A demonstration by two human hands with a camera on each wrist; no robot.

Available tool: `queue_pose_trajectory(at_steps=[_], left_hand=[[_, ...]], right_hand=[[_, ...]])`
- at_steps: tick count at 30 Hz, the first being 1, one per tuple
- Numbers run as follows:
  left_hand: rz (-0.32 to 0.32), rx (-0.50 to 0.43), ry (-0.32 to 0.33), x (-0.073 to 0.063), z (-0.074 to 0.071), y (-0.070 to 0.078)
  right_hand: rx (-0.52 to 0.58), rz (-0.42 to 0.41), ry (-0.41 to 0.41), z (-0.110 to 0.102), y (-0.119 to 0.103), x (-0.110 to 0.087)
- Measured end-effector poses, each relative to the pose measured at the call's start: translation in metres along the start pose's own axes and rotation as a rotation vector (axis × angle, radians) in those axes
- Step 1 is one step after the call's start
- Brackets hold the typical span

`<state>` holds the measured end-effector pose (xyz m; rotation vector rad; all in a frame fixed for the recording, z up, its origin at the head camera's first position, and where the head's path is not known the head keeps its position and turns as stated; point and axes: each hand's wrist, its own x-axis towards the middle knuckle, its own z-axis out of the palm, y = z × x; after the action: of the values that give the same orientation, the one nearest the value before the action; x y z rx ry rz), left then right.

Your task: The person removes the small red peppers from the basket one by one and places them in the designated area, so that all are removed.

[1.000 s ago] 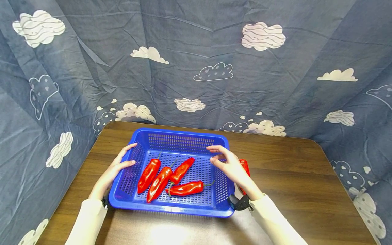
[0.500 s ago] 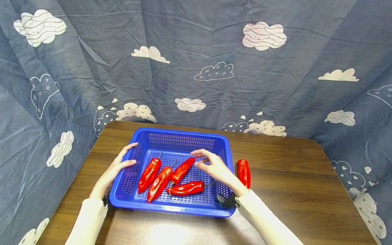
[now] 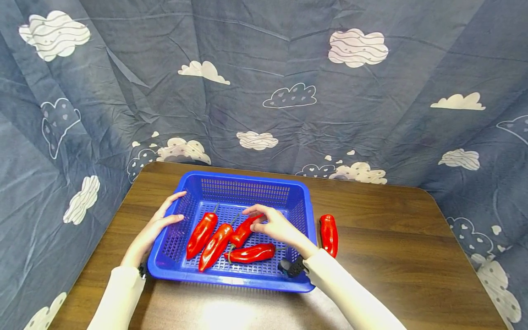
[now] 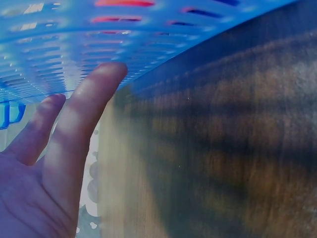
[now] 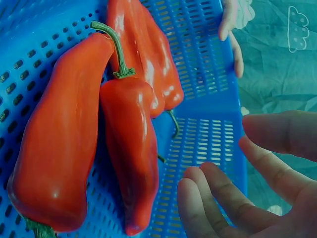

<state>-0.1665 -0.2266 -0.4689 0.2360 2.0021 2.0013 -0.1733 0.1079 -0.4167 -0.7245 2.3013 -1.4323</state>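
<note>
Several long red peppers (image 3: 212, 247) with green stems lie in a blue perforated plastic basket (image 3: 231, 281). My left hand (image 3: 154, 224) holds the basket's left side, fingertips over the rim; in the left wrist view, two fingers (image 4: 74, 129) lie against the outside wall. My right hand (image 3: 280, 229) hovers inside the basket over the upper right end of one pepper (image 3: 241, 236), hiding that end. In the right wrist view its fingers (image 5: 230, 196) are spread and apart from the nearest pepper (image 5: 131, 144), with nothing between them.
Another red pepper (image 3: 328, 233) lies on the wooden table (image 3: 379, 238), just right of the basket. Behind the table hangs a dark blue cloth (image 3: 247, 59) printed with clouds. A dark wrist device (image 3: 292, 266) sits on my right wrist.
My right hand has moved left and slightly down from the basket's right side to above a pepper, uncovering the pepper on the table. The left hand and basket have not moved.
</note>
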Motion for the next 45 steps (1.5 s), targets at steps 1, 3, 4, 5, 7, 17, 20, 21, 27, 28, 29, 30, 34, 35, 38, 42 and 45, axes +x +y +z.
queue_pose_trajectory(at_steps=[1,3,4,5,7,17,20,21,27,28,29,30,34,35,38,42,45], left_hand=[[0.002,0.002,0.000,0.000,0.000,0.000],[0.007,0.004,-0.001,0.000,0.000,0.001],[0.010,0.006,0.000,0.000,0.000,0.001],[0.015,0.009,0.000,0.000,0.001,0.001],[0.022,0.011,-0.002,0.000,0.001,0.002],[0.019,-0.008,-0.005,0.000,0.002,0.003],[0.020,-0.008,-0.003,0.000,0.002,0.002],[0.021,-0.009,-0.004,0.000,0.002,0.002],[0.021,-0.003,-0.004,0.000,0.002,0.002],[0.020,-0.003,-0.004,0.000,0.002,0.002],[0.020,-0.002,-0.004,0.000,0.002,0.002],[0.020,-0.004,-0.005,0.000,0.001,0.002],[0.006,-0.010,-0.002,0.000,0.001,0.001],[0.005,-0.009,-0.001,0.000,0.001,0.001],[0.007,-0.003,0.001,0.000,0.000,0.000],[0.020,-0.009,-0.005,0.000,0.000,-0.001],[0.024,-0.017,-0.009,0.000,0.000,-0.001]], right_hand=[[0.008,0.008,-0.008,0.001,0.000,0.001],[0.020,0.016,-0.025,0.002,-0.001,0.004],[0.023,0.020,-0.033,0.003,0.000,0.005],[0.027,0.022,-0.042,0.004,0.000,0.007],[0.022,0.023,-0.055,0.005,0.001,0.010],[-0.056,0.075,-0.097,0.008,0.006,0.021],[-0.104,0.084,-0.106,0.009,0.007,0.023],[-0.116,0.084,-0.112,0.009,0.007,0.024],[-0.168,0.074,-0.177,0.009,0.009,0.029],[-0.181,0.070,-0.189,0.010,0.010,0.030],[-0.192,0.067,-0.201,0.010,0.011,0.031],[-0.204,0.063,-0.210,0.010,0.011,0.032],[-0.243,0.054,-0.240,0.011,0.014,0.036],[-0.248,0.052,-0.247,0.011,0.015,0.037],[-0.261,0.048,-0.277,0.012,0.018,0.040],[-0.289,0.049,-0.311,0.014,0.021,0.044],[-0.322,0.050,-0.327,0.016,0.023,0.045]])
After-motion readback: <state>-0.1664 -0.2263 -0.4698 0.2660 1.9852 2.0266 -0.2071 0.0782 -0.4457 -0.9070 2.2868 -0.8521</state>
